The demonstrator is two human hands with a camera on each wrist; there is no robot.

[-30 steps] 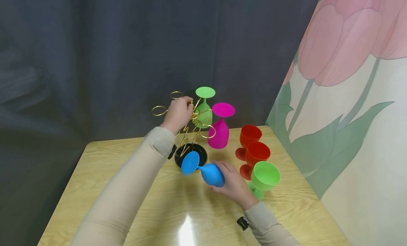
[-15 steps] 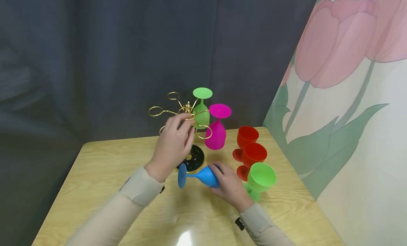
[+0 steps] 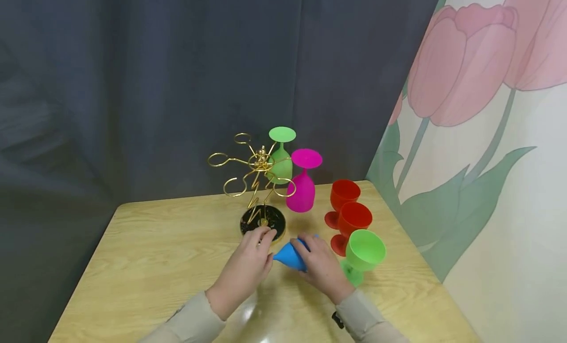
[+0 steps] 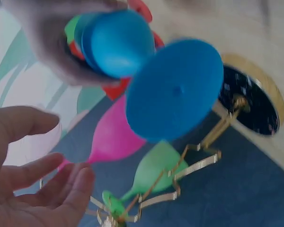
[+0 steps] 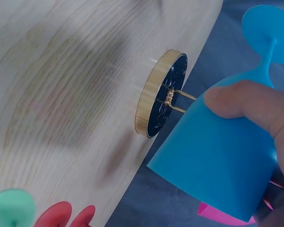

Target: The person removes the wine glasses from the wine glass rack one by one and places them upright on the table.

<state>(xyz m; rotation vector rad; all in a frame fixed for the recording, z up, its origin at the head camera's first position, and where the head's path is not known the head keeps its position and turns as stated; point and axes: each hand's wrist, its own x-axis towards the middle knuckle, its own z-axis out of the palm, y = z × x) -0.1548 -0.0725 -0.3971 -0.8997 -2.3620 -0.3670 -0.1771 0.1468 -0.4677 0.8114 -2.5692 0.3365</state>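
Observation:
My right hand (image 3: 325,269) grips the bowl of a blue goblet (image 3: 290,258), which lies on its side in the air with its stem toward the left. In the right wrist view the thumb presses on the bowl (image 5: 217,146). My left hand (image 3: 243,264) is beside the goblet's foot end and covers the foot in the head view. The left wrist view shows that hand (image 4: 42,175) with loosely bent fingers apart from the foot (image 4: 173,90). Behind both hands stands a gold wire rack (image 3: 261,162) on a round black base (image 3: 275,219).
A green goblet (image 3: 282,171) and a magenta goblet (image 3: 301,193) hang upside down on the rack's right side. Two red goblets (image 3: 345,193) and an upright green goblet (image 3: 365,252) stand at the right. A dark curtain (image 3: 199,87) is behind the wooden table (image 3: 155,244).
My left hand has come off the top of the rack and moved down toward the blue goblet. My right hand still holds the goblet, whose foot has turned from facing me to pointing left.

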